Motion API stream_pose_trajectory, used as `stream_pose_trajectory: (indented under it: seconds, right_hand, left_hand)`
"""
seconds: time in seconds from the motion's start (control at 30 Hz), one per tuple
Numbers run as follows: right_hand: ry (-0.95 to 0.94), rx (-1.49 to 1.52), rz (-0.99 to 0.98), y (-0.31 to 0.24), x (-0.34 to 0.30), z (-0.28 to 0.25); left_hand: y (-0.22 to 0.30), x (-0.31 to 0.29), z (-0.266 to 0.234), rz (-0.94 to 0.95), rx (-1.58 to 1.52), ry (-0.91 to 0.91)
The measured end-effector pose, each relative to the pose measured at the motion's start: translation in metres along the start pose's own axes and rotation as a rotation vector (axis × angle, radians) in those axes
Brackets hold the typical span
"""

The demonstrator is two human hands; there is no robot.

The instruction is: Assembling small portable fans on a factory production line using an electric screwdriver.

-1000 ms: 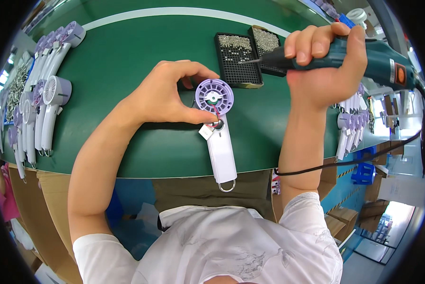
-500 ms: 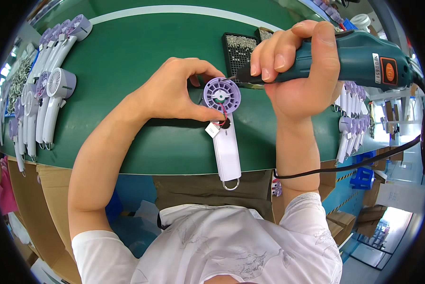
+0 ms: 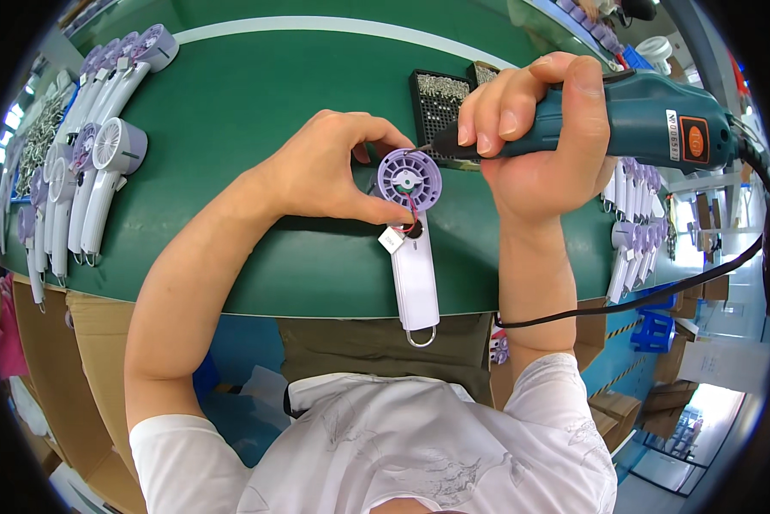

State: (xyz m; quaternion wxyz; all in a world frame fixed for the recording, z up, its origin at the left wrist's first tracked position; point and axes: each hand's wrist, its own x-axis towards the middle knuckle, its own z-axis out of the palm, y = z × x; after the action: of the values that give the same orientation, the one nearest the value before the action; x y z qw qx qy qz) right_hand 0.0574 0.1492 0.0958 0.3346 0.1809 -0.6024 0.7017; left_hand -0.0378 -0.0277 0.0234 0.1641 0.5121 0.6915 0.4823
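Observation:
A handheld fan with a round purple head and a white handle lies at the near edge of the green table, its wire loop reaching past the edge. My left hand grips the purple head from the left, thumb near the red wires and fingers at the upper rim. A white tag hangs by the wires. My right hand is wrapped round a teal electric screwdriver, held nearly level. The bit's tip meets the upper rim of the fan head; whether a screw sits there is too small to tell.
Behind the fan stands a black screw tray full of small screws. Rows of similar fans lie at the left, and more fans at the right. The screwdriver's black cord loops across my right forearm. Cardboard boxes stand below the table.
The view has shifted slightly, so everything sits a little lower in the picture. Both hands keep their grips, and the bit stays at the fan head's upper rim.

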Motion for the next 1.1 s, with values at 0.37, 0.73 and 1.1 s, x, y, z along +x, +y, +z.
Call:
stream_pose_trajectory:
  seconds: [0.37, 0.73, 1.1]
  right_hand:
    - [0.132, 0.096, 0.010, 0.004, 0.001, 0.014]
    - [-0.079, -0.238, 0.080, 0.024, 0.002, 0.024]
    - [-0.088, -0.166, 0.152, 0.029, 0.008, 0.023]
  left_hand:
    - [0.002, 0.002, -0.004, -0.016, 0.003, 0.009]
    - [-0.001, -0.001, -0.001, 0.005, -0.011, -0.009]
    - [0.002, 0.002, -0.001, 0.034, 0.028, 0.008]
